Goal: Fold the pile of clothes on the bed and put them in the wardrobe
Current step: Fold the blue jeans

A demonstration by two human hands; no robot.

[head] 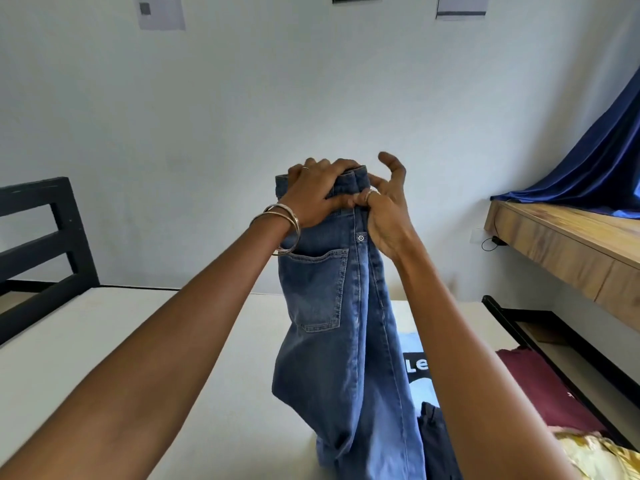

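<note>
Unfolded clothes [568,386] lay on bed [138,341], my right. Jeans [346,323] hung over bed, doubled lengthwise. My left hand [311,195] clamped waistband; right hand [384,209] pinched seam, remaining fingers [393,162] spread. Risk judged: legs slipping askew, light right pinch.

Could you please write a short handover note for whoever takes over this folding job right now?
Left hand grips the waistband of the blue jeans, held up over the bed. Right hand pinches the same waistband, some fingers spread. Maroon garment, light blue printed shirt, a dark piece and yellow fabric lie unfolded at right. Nothing visibly folded. Left: fold everything, move it to the wardrobe, which is not in view.
</note>
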